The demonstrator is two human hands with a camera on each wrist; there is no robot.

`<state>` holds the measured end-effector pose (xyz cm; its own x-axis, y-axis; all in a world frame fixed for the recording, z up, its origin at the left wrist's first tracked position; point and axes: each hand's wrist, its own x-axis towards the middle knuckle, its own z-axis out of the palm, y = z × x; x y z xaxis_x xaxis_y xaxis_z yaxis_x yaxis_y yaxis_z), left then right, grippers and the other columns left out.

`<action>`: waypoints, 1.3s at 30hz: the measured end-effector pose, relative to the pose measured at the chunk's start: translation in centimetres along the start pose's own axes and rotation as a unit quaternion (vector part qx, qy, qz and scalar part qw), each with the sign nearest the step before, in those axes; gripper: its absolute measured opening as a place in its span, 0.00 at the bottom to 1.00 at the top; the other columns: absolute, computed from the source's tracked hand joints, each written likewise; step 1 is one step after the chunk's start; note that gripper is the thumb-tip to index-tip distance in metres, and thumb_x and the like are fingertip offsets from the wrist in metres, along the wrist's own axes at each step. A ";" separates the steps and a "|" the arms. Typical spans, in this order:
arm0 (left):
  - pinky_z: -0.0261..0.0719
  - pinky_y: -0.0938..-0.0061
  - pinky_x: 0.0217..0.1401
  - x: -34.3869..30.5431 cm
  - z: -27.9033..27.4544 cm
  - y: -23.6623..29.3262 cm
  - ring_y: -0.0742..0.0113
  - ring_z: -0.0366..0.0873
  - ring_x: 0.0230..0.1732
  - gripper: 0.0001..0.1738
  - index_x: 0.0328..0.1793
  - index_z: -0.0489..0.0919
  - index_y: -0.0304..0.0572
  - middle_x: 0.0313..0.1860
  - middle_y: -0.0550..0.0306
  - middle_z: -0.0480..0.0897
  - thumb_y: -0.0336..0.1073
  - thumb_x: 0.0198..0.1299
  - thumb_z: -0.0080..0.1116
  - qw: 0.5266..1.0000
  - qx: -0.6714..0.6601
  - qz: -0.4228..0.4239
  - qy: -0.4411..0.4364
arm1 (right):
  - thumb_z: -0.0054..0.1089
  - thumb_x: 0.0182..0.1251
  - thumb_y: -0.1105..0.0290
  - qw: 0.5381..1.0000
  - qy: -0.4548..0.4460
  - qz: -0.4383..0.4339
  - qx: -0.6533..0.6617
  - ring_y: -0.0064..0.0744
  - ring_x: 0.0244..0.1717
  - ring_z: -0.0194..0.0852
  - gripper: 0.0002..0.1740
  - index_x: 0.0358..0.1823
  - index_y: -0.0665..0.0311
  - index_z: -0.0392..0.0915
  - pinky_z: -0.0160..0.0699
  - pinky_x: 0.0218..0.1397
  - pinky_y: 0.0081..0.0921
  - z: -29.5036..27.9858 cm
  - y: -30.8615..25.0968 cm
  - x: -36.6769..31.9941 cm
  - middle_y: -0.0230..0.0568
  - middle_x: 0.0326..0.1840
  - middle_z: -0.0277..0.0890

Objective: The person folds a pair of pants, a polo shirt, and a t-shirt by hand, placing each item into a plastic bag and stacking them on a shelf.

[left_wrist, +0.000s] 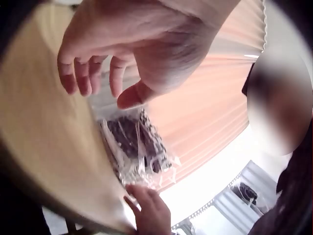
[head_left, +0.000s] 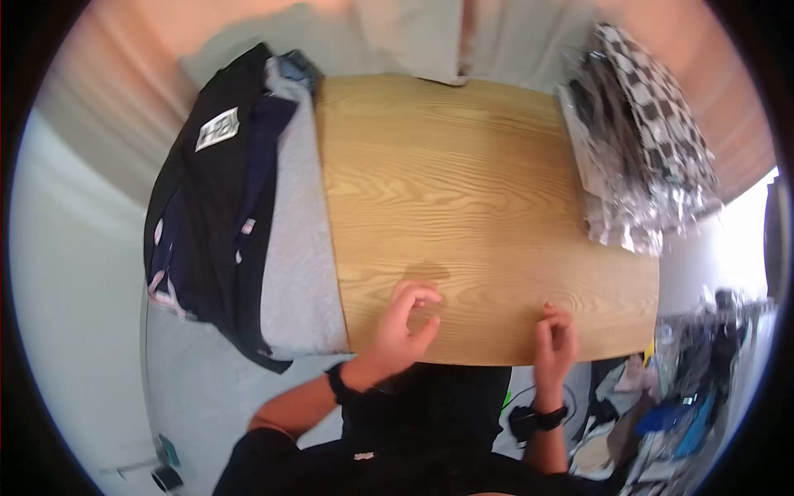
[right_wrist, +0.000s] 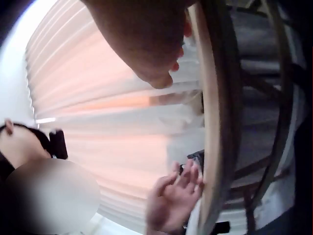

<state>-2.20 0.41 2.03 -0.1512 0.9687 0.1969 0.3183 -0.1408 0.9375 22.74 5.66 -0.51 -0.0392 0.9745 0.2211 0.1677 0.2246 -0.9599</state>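
Above the front part of the wooden table (head_left: 455, 198), the left hand (head_left: 401, 326) hangs with loosely bent fingers and thumb apart, holding nothing. In the left wrist view the same hand (left_wrist: 142, 49) shows its fingers relaxed and spread. The right hand (head_left: 557, 343) is at the table's front edge, to the right of the left hand, its fingers loosely bent and nothing in them. Seen from the right wrist, the right hand (right_wrist: 146, 44) is dark, with its fingers partly hidden behind it.
Dark garments (head_left: 215, 182) lie over a grey cloth (head_left: 302, 223) along the table's left side. Clothes in clear plastic (head_left: 633, 149) are stacked at the back right. Curtains (head_left: 529, 41) hang behind the table. Below right, more clothes (head_left: 686, 413) hang or lie in a heap.
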 end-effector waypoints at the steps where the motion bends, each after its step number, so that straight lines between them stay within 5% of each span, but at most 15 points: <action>1: 0.71 0.72 0.52 0.5 -1.2 0.0 0.65 0.72 0.50 0.15 0.48 0.72 0.40 0.50 0.52 0.73 0.23 0.53 0.56 1.000 0.007 -0.004 0.021 | 0.57 0.58 0.82 1.000 -0.020 -0.006 0.008 0.38 0.58 0.68 0.07 0.35 0.64 0.71 0.63 0.62 0.33 1.1 -0.6 0.0 0.41 0.46 0.73; 3: 0.72 0.74 0.51 1.9 -4.7 0.0 0.68 0.71 0.52 0.15 0.48 0.73 0.42 0.51 0.57 0.73 0.24 0.53 0.58 0.997 -0.014 -0.066 -0.048 | 0.61 0.53 0.81 0.972 -0.068 -0.110 -0.195 0.45 0.58 0.69 0.07 0.30 0.63 0.72 0.63 0.61 0.36 1.7 -1.7 0.1 0.43 0.45 0.74; 5: 0.73 0.75 0.49 4.2 -9.9 1.7 0.70 0.72 0.51 0.16 0.49 0.73 0.44 0.49 0.61 0.74 0.26 0.53 0.59 0.987 0.154 -0.039 -0.035 | 0.63 0.51 0.79 0.958 -0.102 -0.140 -0.229 0.47 0.57 0.69 0.08 0.30 0.63 0.73 0.64 0.60 0.38 2.0 -2.0 0.7 0.43 0.45 0.74; 9: 0.74 0.71 0.50 10.9 -21.2 -0.4 0.62 0.75 0.47 0.19 0.49 0.75 0.38 0.44 0.51 0.76 0.32 0.50 0.63 0.920 0.366 -0.071 0.123 | 0.64 0.49 0.76 0.935 -0.139 -0.175 -0.276 0.47 0.57 0.68 0.08 0.29 0.61 0.74 0.63 0.58 0.41 1.8 -2.3 1.0 0.40 0.46 0.74; 11: 0.75 0.61 0.52 13.5 -26.3 -3.0 0.45 0.75 0.51 0.27 0.51 0.72 0.34 0.48 0.39 0.76 0.41 0.46 0.64 0.833 0.515 -0.072 0.187 | 0.64 0.50 0.75 0.933 -0.143 -0.181 -0.278 0.47 0.58 0.68 0.07 0.29 0.61 0.74 0.63 0.58 0.41 1.7 -2.3 0.8 0.40 0.46 0.73; 15: 0.75 0.58 0.52 15.2 -28.2 -4.4 0.47 0.75 0.53 0.35 0.60 0.66 0.39 0.51 0.41 0.76 0.50 0.49 0.61 0.684 0.667 -0.208 0.210 | 0.62 0.51 0.75 0.931 -0.130 -0.191 -0.283 0.47 0.58 0.67 0.07 0.31 0.60 0.74 0.63 0.58 0.41 1.8 -2.3 0.7 0.39 0.47 0.73; 16: 0.77 0.57 0.49 15.2 -28.4 -4.6 0.48 0.78 0.49 0.27 0.54 0.72 0.39 0.48 0.43 0.78 0.49 0.52 0.58 0.672 0.681 -0.189 0.222 | 0.62 0.51 0.75 0.932 -0.125 -0.193 -0.279 0.47 0.58 0.67 0.07 0.31 0.60 0.74 0.63 0.58 0.41 1.9 -2.2 0.7 0.39 0.47 0.73; 19: 0.79 0.57 0.44 16.6 -30.3 -5.8 0.48 0.80 0.45 0.17 0.44 0.76 0.38 0.44 0.44 0.80 0.43 0.55 0.55 0.680 0.673 -0.189 0.221 | 0.62 0.50 0.75 0.933 -0.121 -0.192 -0.279 0.46 0.58 0.67 0.08 0.33 0.61 0.74 0.63 0.58 0.41 1.8 -2.0 0.7 0.39 0.47 0.73; 20: 0.79 0.57 0.40 16.5 -30.6 -6.4 0.48 0.80 0.41 0.11 0.36 0.76 0.37 0.40 0.44 0.81 0.39 0.58 0.50 0.672 0.690 -0.108 0.247 | 0.62 0.50 0.75 0.935 -0.121 -0.191 -0.273 0.46 0.58 0.67 0.08 0.33 0.61 0.74 0.63 0.58 0.41 1.8 -2.0 0.7 0.39 0.47 0.72; 25: 0.75 0.54 0.44 18.1 -31.1 -5.2 0.42 0.78 0.42 0.13 0.39 0.73 0.36 0.38 0.40 0.80 0.39 0.62 0.45 0.714 0.619 -0.055 0.323 | 0.61 0.51 0.75 0.934 -0.127 -0.197 -0.271 0.46 0.59 0.67 0.08 0.34 0.62 0.74 0.64 0.58 0.41 1.6 -1.8 0.7 0.39 0.47 0.72; 27: 0.73 0.55 0.44 18.8 -30.8 -3.7 0.37 0.76 0.42 0.13 0.40 0.70 0.35 0.39 0.39 0.79 0.39 0.64 0.43 0.809 0.436 -0.015 0.395 | 0.61 0.51 0.75 0.932 -0.126 -0.200 -0.276 0.46 0.58 0.68 0.08 0.34 0.62 0.74 0.64 0.58 0.40 1.7 -1.8 0.7 0.40 0.47 0.73; 29: 0.72 0.59 0.44 18.9 -30.1 -1.7 0.40 0.76 0.41 0.13 0.41 0.70 0.33 0.38 0.40 0.78 0.39 0.65 0.43 0.835 0.392 -0.001 0.386 | 0.60 0.51 0.75 0.932 -0.121 -0.202 -0.274 0.45 0.58 0.68 0.08 0.34 0.62 0.74 0.64 0.57 0.40 1.8 -1.8 0.8 0.40 0.46 0.73; 32: 0.69 0.72 0.44 18.8 -27.7 0.9 0.67 0.73 0.39 0.13 0.45 0.72 0.34 0.34 0.55 0.76 0.37 0.66 0.45 0.856 0.310 0.110 0.399 | 0.60 0.51 0.76 0.935 -0.110 -0.189 -0.279 0.45 0.57 0.69 0.07 0.33 0.62 0.74 0.65 0.56 0.39 2.1 -1.8 0.5 0.40 0.46 0.73; 36: 0.62 0.85 0.48 17.4 -22.9 3.7 0.81 0.66 0.40 0.08 0.41 0.73 0.38 0.34 0.68 0.71 0.34 0.66 0.45 0.941 0.094 0.114 0.305 | 0.60 0.50 0.76 0.931 -0.096 -0.190 -0.295 0.44 0.55 0.70 0.07 0.32 0.61 0.74 0.65 0.55 0.37 2.5 -1.9 0.8 0.39 0.44 0.73; 39: 0.62 0.84 0.52 15.6 -18.8 5.5 0.80 0.67 0.43 0.09 0.42 0.74 0.38 0.37 0.67 0.73 0.32 0.65 0.43 0.975 -0.041 0.111 0.188 | 0.59 0.50 0.77 0.927 -0.089 -0.197 -0.306 0.44 0.55 0.71 0.07 0.32 0.62 0.74 0.66 0.55 0.37 2.6 -2.1 0.8 0.39 0.44 0.74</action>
<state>-20.40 10.93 15.71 -0.4248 0.7708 0.4747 0.3087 -0.3696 0.8764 19.79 5.95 1.22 -0.3695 0.8134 0.4492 0.6308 0.5745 -0.5215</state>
